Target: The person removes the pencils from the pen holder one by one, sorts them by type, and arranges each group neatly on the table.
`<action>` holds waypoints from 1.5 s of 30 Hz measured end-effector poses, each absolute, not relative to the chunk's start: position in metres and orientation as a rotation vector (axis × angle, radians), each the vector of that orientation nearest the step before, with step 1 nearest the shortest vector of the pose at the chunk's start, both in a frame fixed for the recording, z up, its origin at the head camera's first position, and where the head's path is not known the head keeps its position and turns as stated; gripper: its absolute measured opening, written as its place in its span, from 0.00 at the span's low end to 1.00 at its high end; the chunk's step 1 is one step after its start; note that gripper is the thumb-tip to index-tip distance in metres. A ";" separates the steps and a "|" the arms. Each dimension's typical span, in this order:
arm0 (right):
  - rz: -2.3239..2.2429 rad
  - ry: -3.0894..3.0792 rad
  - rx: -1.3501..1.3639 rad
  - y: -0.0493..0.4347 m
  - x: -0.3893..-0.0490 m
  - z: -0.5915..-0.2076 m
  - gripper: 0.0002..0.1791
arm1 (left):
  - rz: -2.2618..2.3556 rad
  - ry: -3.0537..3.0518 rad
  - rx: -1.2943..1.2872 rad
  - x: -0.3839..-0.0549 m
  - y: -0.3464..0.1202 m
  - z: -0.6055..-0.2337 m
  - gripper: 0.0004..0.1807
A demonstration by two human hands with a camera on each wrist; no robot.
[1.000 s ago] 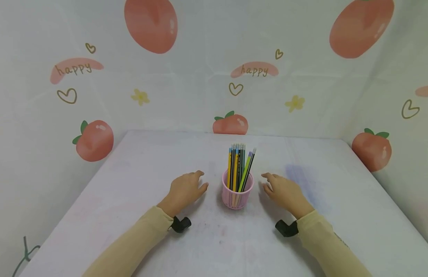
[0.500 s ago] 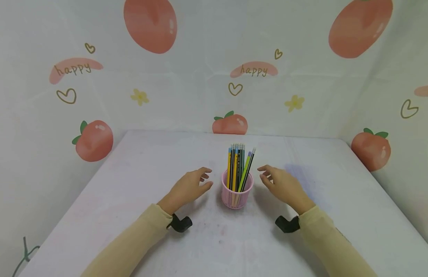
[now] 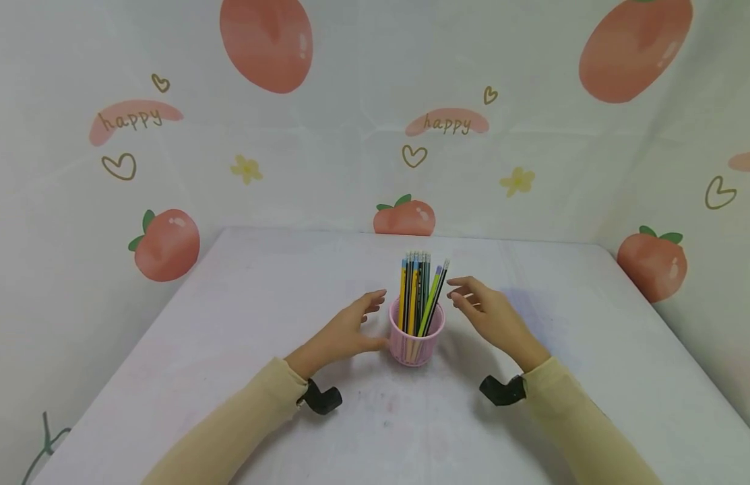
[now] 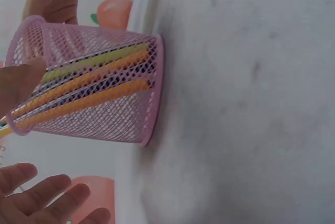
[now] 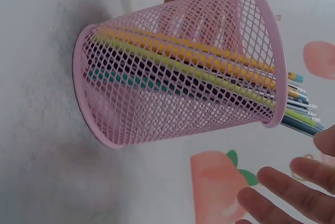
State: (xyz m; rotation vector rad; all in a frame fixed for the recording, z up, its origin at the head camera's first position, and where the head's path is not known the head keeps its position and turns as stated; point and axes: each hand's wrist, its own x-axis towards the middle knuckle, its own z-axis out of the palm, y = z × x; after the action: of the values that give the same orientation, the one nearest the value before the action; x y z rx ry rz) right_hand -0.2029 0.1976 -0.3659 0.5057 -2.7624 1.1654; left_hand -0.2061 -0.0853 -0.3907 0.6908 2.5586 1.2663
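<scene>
A pink mesh pencil cup (image 3: 413, 350) stands upright on the table, filled with several pencils (image 3: 418, 289) in yellow, black, dark green and lime, eraser ends up. My left hand (image 3: 344, 333) is at the cup's left side, thumb tip right at its wall and fingers spread behind; in the left wrist view the thumb (image 4: 23, 82) overlaps the cup near its rim. To the right of the pencils, my right hand (image 3: 492, 316) hovers with loosely bent fingers, holding nothing. The right wrist view has its fingers (image 5: 293, 187) apart from the cup, close to the pencils' eraser ends.
A white cloth covers the table (image 3: 387, 431), and a wall cloth (image 3: 326, 175) printed with peaches and hearts rises behind it. Black camera mounts (image 3: 502, 391) sit on both wrists. A thin green cord (image 3: 47, 444) hangs by the table's left edge.
My left hand has moved right to the cup, with thumb and fingers spreading apart. My right hand has moved slightly up and left towards the pencils. The cup has stayed in place.
</scene>
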 end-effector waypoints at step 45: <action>1.939 -2.469 0.407 0.176 -0.218 -0.380 0.29 | 1.657 2.195 0.545 -0.206 -0.056 -0.422 0.48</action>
State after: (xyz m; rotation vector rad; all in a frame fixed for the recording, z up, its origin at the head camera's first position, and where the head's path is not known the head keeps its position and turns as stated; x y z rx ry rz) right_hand -0.2181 0.1756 -0.3801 0.4069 -2.4690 1.9394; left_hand -0.2060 -0.0563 -0.4218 0.5451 2.1945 1.6565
